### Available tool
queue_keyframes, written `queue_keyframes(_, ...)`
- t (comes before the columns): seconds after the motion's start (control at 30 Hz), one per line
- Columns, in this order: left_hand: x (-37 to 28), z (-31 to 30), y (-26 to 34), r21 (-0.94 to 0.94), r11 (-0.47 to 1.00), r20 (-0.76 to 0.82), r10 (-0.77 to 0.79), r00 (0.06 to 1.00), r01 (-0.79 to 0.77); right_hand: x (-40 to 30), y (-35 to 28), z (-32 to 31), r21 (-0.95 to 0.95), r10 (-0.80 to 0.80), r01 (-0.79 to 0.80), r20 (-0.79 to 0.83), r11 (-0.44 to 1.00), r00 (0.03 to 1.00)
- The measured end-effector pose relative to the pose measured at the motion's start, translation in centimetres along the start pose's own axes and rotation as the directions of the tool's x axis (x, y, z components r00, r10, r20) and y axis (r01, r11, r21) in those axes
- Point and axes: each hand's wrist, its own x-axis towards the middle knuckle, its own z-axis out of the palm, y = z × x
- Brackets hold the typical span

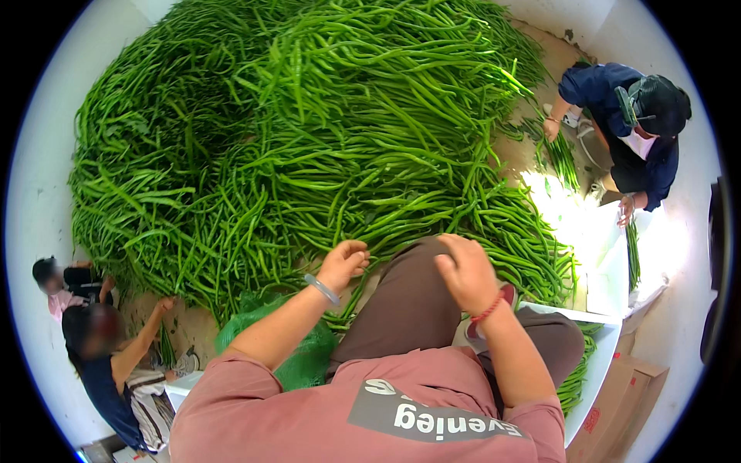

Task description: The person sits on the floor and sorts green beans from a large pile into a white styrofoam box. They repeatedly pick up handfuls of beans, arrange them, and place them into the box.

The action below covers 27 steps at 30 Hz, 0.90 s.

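Observation:
A huge heap of long green chili peppers (347, 133) covers the floor in front of me. My left hand (344, 265), with a pale bangle at the wrist, is at the heap's near edge; its fingers are curled in and nothing shows in them. Over my bent knee is my right hand (468, 273), wearing a red cord bracelet, empty, with the thumb apart from the fingers. Whether it rests on the knee I cannot tell. Loose peppers lie close beyond both hands.
A green mesh sack (304, 353) lies by my left forearm. At my right stands a white box (605, 347) with peppers inside, near a cardboard carton (608, 405). One co-worker (625, 121) holds peppers at right; two people (107, 370) sit at left.

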Motion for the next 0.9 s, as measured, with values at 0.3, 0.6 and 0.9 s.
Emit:
queue_keyframes(0.3,25.0,6.3,5.7,0.868,0.246,0.232,0.566,0.791,-0.431,2.1,4.2,5.8,-0.142,-0.008,0.019,0.073,0.990,0.997)
queue_keyframes(0.6,24.7,5.1,7.7,0.863,-0.148,0.494,0.452,0.743,-0.483,4.4,6.1,5.8,-0.023,0.131,-0.129,0.133,0.991,0.982)
queue_keyframes(0.9,14.7,7.1,10.9,0.535,0.365,0.781,0.131,0.611,-0.762,9.3,9.4,6.7,0.823,0.467,-0.493,0.566,-0.281,0.680)
